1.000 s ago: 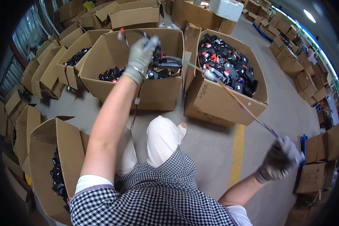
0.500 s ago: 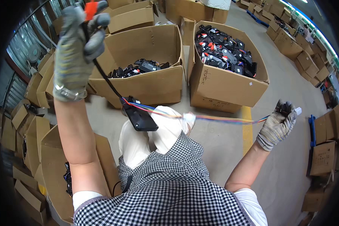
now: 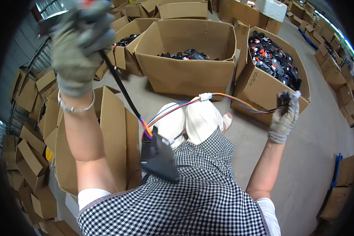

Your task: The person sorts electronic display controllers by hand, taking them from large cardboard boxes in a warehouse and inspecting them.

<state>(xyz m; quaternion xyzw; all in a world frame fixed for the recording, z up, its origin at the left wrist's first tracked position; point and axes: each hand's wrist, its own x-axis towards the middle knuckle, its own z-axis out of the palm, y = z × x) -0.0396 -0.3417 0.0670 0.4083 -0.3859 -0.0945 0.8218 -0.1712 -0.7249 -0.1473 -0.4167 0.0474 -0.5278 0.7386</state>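
Nearest, at six o'clock: a black-and-white checked shirt over pale trousers. Just above it, near centre, a black plastic module hanging from a black cable, touching the shirt front. From the module's top, a bundle of coloured wires running up toward one o'clock, through a white connector, then on to three o'clock.

At eleven o'clock, raised close to the camera: left hand in a grey knit glove, grip clenched around the upper end of the black cable; a thin bracelet at the wrist. At three o'clock, held out to the side: right hand, also gloved, grip closed on the far end of the coloured wires.

At nine o'clock, beside the left arm, a tall open carton. Farther, at twelve o'clock, a large cardboard box with a few black parts at the bottom. At two o'clock, another cardboard box heaped with black and red parts. Beyond, more cartons on the concrete floor.
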